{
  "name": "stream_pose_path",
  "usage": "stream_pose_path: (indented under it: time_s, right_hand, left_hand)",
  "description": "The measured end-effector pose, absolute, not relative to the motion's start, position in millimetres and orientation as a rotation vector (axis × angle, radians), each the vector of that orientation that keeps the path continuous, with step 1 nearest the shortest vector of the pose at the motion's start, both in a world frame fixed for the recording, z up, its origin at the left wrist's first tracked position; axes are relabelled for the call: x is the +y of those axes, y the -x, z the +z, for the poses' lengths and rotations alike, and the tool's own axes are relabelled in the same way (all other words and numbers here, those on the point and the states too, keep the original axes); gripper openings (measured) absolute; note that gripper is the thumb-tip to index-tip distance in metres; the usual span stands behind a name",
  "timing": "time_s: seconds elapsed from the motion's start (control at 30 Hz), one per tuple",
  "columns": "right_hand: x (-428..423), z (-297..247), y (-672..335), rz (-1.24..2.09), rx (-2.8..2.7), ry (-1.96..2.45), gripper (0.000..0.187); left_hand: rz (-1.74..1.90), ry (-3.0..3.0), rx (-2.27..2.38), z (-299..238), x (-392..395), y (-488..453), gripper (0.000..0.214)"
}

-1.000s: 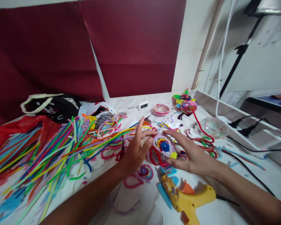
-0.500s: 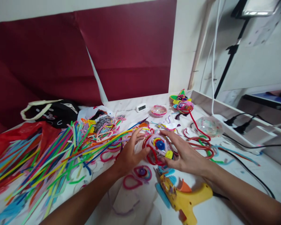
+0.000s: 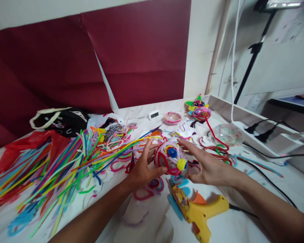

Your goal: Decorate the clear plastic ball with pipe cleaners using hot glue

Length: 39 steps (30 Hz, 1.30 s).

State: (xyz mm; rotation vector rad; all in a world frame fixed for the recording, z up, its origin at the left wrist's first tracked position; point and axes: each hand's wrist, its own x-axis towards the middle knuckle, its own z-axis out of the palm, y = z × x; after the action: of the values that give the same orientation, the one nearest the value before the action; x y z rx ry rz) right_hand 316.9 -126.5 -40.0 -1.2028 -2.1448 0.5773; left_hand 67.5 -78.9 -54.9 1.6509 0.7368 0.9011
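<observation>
Clock centred on the ball, twelve away from wearer. Maroon sheet (image 3: 139, 57) hung at eleven, behind the white bench (image 3: 233, 227). Sheaf of loose pipe cleaners (image 3: 63, 172) sprawled at nine, many colours, partly in a red plastic bag (image 3: 59, 138); black bag with cream handle (image 3: 68, 127) between nine and ten. Right hand (image 3: 202, 165) at three: thumb and fingers spread wide around that flank; contact unclear. Left hand (image 3: 144, 167) at nine: thumb against the lower face, fingers curled behind, apparently a light hold. Yellow hot-glue gun (image 3: 205, 212) lies at five, on its side, corded. Between the hands, just above or on the bench (cannot tell): clear ball dressed in pipe cleaner (image 3: 163, 165). Seemingly partway along: red and lilac loops, a blue dome (image 3: 171, 152) and a yellow coil (image 3: 181, 164) are on; bare clear patches remain. Apart from it, at seven, a coiled eye piece with purple bead (image 3: 154, 183), unattached. At one, a green-eared figure (image 3: 199, 109), looking far more complete.
</observation>
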Motion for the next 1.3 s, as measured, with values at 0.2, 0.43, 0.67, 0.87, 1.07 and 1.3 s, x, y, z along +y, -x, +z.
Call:
stream_pose_path:
  time_s: [0.2, 0.43, 0.67, 0.87, 1.07, 1.3]
  right_hand:
    - [-125, -45, -316, 0.498, -2.134, 1.212, 0.086]
    - [-125, -53, -309, 0.422, -2.037, 1.183, 0.086]
    - [-122, -61, -300, 0.347, -2.012, 1.148, 0.089]
    - [-120, -63, -305, 0.463, -1.984, 1.164, 0.091]
    - [-120, -55, -309, 0.757, -1.810, 1.113, 0.083]
    - [-115, -53, -313, 0.857, -1.589, 1.023, 0.059]
  left_hand:
    - [0.954, -1.543, 0.661, -65, -75, -65, 0.102]
    - [1.047, -1.466, 0.544, -67, -69, -63, 0.103]
    - [0.992, -1.401, 0.531, -67, -59, -58, 0.112]
    - [0.966, -1.421, 0.527, -69, -58, -54, 0.108]
    - [1.023, -1.277, 0.563, -69, -60, -54, 0.083]
    - [1.384, -1.247, 0.835, -64, -56, -56, 0.027]
